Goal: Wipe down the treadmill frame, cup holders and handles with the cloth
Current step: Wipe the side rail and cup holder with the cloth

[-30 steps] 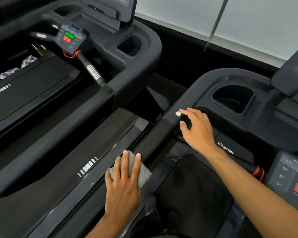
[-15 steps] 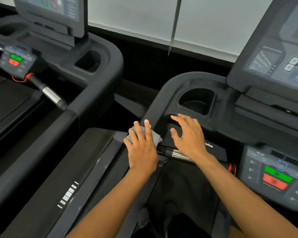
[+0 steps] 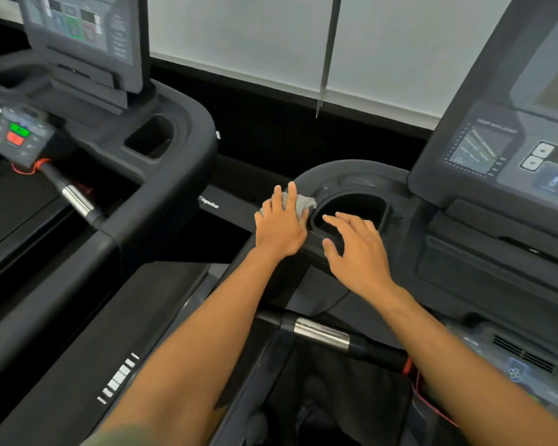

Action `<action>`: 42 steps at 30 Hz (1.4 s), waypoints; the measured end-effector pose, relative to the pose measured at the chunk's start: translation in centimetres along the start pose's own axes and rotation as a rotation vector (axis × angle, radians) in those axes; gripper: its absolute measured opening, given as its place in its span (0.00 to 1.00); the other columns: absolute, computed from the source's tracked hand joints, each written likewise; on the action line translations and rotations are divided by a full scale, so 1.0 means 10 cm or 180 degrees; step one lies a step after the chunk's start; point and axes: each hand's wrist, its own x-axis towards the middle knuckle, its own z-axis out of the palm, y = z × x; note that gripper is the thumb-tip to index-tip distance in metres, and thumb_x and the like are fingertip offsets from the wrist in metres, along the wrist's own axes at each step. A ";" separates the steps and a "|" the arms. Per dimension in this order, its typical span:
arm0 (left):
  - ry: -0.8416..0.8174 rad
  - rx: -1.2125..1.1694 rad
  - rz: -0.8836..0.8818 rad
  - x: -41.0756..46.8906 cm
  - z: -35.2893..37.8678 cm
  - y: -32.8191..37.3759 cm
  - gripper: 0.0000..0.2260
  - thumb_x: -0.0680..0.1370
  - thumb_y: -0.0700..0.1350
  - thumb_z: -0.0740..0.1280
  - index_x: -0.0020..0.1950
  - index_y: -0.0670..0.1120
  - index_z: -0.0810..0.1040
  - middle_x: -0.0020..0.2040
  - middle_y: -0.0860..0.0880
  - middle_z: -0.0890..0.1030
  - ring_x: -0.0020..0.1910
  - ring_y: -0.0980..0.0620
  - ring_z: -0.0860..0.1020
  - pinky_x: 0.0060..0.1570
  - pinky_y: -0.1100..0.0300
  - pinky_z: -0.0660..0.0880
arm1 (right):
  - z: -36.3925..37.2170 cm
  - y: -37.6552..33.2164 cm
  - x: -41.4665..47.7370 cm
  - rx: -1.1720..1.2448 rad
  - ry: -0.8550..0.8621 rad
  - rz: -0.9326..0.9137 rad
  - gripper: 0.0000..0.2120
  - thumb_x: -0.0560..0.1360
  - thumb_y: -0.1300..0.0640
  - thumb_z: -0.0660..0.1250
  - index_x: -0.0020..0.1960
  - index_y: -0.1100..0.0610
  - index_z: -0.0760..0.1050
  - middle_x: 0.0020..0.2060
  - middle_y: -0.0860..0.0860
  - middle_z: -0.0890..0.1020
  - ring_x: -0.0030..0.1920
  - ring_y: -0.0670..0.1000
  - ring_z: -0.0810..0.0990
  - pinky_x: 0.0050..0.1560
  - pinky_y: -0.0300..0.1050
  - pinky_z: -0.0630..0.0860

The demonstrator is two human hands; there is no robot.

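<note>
Pale blind panels [image 3: 239, 43] backed the scene above a dark sill, with a thin wand [image 3: 327, 59] hanging between them.

Far left: neighbouring treadmill, with console screen [image 3: 81, 30], control pod [image 3: 18, 136] bearing one green and one red button, chrome-sleeved grip bar [image 3: 78, 201] and a rectangular side pocket [image 3: 152, 138].

Lower left: dark side rail [image 3: 78, 349] marked with a row of white stripes.

Centre: left forearm extended forward from the lower edge. Left hand [image 3: 279, 226] lay palm down, fingers straight and slightly spread, not gripping, pressing the grey cloth [image 3: 298, 202] flat onto the curved corner of the treadmill frame [image 3: 335, 170]. The cloth was bunched under the fingers, its free edge just beside the left rim of the cup holder [image 3: 351, 191].

Centre right: right forearm angled in from the lower right corner. Right hand [image 3: 358, 252] was palm down, fingers loosely spread and a little bent, grasping nothing, fingertips at the near rim of the cup holder. Whether they touched it could not be told.

Below the hands: black handle [image 3: 321, 333] with a chrome sleeve, lying crosswise.

Far right: tilted console [image 3: 496, 140] with display and buttons.
</note>
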 end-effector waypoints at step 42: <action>0.0329 0.0349 0.0218 0.25 0.16 0.03 0.37 0.83 0.64 0.46 0.83 0.39 0.60 0.77 0.31 0.67 0.70 0.31 0.73 0.64 0.30 0.72 | -0.23 0.49 0.24 -0.0072 0.0186 0.0771 0.24 0.81 0.48 0.64 0.76 0.49 0.70 0.73 0.49 0.72 0.72 0.52 0.68 0.73 0.50 0.63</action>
